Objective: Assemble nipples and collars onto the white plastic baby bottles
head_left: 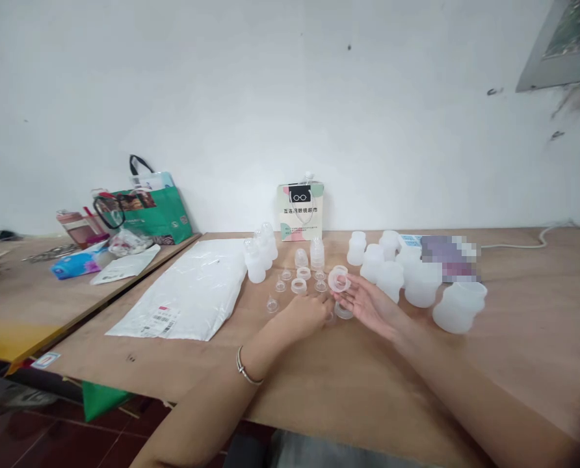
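My right hand (370, 304) holds a translucent collar ring (339, 279) of a baby bottle between thumb and fingers, raised above the table. A second ring (343, 311) lies below it. My left hand (310, 311) is beside it, back up and fingers curled down at the tabletop; a small translucent piece (329, 318) shows by its fingertips, and what they pinch is hidden. Just beyond lie more collar rings (298, 286) and several clear bottle nipples (272, 303). Behind those stand a clear dome cap (301, 258) and a capped bottle top (317, 253).
Several frosted bottle bodies (391, 279) stand on the right, with a box (409, 242) behind. Assembled bottles (255, 263) stand left of the nipples, next to a white mailing bag (187, 286). A paper bag (300, 218) leans on the wall; a green bag (166, 218) is far left.
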Demonstrator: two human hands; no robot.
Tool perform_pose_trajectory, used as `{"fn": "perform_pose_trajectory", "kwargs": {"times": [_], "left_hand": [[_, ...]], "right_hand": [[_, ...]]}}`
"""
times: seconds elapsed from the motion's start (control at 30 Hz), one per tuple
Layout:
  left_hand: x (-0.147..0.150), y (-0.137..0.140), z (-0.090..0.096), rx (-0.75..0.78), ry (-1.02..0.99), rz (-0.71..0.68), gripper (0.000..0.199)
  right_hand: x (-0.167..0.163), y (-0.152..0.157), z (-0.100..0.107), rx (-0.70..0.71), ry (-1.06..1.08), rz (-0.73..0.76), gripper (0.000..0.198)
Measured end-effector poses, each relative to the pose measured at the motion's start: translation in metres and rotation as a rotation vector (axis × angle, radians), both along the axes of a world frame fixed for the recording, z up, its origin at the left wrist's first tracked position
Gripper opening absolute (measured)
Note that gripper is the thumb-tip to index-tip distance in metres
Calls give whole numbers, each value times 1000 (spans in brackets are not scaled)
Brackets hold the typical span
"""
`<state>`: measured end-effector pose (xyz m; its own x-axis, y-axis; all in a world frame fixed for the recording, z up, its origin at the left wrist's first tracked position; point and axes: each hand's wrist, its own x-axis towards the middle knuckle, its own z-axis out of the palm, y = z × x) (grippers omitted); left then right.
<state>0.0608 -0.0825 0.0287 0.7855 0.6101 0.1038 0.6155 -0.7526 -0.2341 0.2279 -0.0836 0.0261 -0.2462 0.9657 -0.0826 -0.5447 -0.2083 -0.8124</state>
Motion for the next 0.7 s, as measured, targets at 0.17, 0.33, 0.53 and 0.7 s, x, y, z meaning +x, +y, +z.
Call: {"fn": "perform_pose_trajectory", "kwargs": {"times": [0.17, 0.33, 0.53, 0.7], "left_hand": [[-16, 13, 7, -75, -350, 85, 26], [-21, 18, 11, -10, -540, 101, 37], [-15, 21, 3, -26, -982, 94, 18], [-5, 14, -4, -35, -1129, 25, 15]], "right_hand": [[-3, 10, -13, -135, 253, 12, 15], [-2, 9, -23, -173, 259, 25, 16], [-4, 11, -27, -177, 262, 46, 18], [-11, 7, -27, -161, 296, 98, 15]]}}
